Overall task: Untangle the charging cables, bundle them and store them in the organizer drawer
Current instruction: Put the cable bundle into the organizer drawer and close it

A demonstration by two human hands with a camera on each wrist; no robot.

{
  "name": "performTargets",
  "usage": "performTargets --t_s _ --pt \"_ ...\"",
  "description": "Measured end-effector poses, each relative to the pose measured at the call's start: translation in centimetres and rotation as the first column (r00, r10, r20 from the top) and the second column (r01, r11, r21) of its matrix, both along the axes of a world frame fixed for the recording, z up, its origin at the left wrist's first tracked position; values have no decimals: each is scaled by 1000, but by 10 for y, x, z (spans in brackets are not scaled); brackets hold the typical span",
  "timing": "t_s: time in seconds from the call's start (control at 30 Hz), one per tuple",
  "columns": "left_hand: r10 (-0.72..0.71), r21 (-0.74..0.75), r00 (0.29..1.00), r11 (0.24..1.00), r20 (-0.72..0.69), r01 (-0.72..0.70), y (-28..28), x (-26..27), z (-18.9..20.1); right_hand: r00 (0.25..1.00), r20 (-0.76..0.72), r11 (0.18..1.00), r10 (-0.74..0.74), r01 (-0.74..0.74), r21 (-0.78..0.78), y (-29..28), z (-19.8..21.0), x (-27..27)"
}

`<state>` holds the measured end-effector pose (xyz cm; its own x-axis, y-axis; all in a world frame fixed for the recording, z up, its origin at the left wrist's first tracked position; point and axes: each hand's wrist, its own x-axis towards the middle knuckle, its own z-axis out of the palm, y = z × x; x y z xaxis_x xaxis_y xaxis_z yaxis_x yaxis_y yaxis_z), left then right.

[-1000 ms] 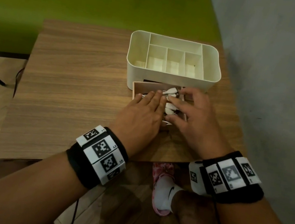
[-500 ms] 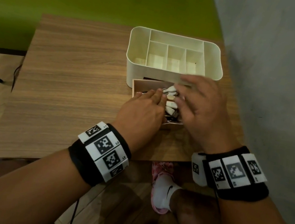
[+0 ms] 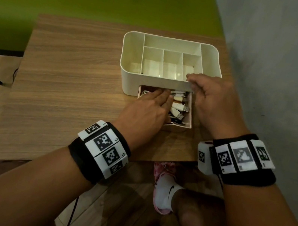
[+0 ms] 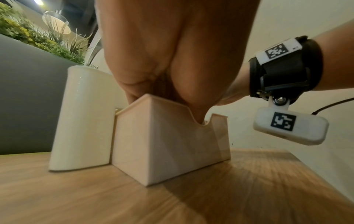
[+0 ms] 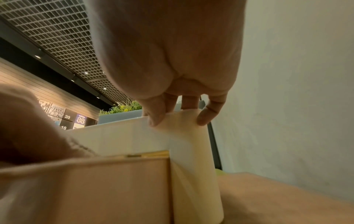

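The cream organizer (image 3: 129, 82) stands on the table with its beige drawer (image 3: 190, 117) pulled out toward me. Several bundled white and black charging cables (image 3: 178, 106) with USB plugs lie inside the drawer. My left hand (image 3: 156, 99) lies flat on them with straight fingers, reaching down into the drawer (image 4: 162, 144) in the left wrist view. My right hand (image 3: 193, 80) holds the organizer's front right rim. In the right wrist view its thumb (image 5: 155, 118) sits on the front wall (image 5: 118, 136) and the fingers hook over the top edge.
The wooden table (image 3: 70, 84) stretches bare to the left of the organizer. A grey wall (image 3: 278, 75) runs close along the right side. The table's front edge is just behind my wrists, with a foot in a white sock (image 3: 165, 192) below.
My right hand has lifted out of the drawer and moved up to the organizer's front right rim. The left hand has stayed pressed on the cables.
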<state>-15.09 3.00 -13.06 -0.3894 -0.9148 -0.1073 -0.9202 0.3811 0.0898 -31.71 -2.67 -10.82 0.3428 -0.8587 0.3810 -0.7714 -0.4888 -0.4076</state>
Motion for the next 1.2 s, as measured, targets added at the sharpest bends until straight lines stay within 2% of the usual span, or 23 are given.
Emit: performTargets --t_s 0.17,0.23,0.33,0.4,0.47,0.53,0.6,0.73,0.9,1.0,1.1,1.17,1.2 --pt "22 8 1000 1000 -11 -22 -3 1 0 996 -92 992 24 -12 127 9 13 -5" --pt "23 7 1000 1000 -10 -23 -3 0 -1 995 -96 991 18 -6 132 11 12 -6" --pt "18 1 1000 1000 -21 -18 -3 1 -1 993 -117 999 17 -21 -38 19 10 -6" --pt "3 -4 999 1000 -36 -4 -3 1 0 989 -115 981 90 -108 -159 30 8 -4" --pt "-31 -6 999 999 -20 31 -2 2 2 973 -124 975 193 -204 -84 46 -3 0" --pt "-53 6 998 999 -21 53 -2 2 5 960 -186 976 211 -198 85 57 -17 3" --pt "-65 -3 997 998 -35 65 -1 3 8 952 -222 973 210 -180 147 59 -29 0" --pt "-49 50 999 998 -8 49 3 9 11 964 -172 979 201 -194 55 53 -45 1" --pt "-95 28 995 995 -32 96 16 18 26 975 -117 982 188 -186 29 50 -66 4" --pt "-67 -39 995 997 -80 64 22 21 44 984 -55 986 169 -169 17 52 -71 9" --pt "-37 -201 989 980 -142 8 11 24 63 984 -45 985 173 -172 15 53 -70 10" --pt "-23 -250 996 968 -88 0 -3 27 69 983 -26 983 180 -180 24 52 -71 10" --pt "8 -223 999 975 -50 -19 -11 29 70 983 -20 983 184 -183 25 52 -71 10"
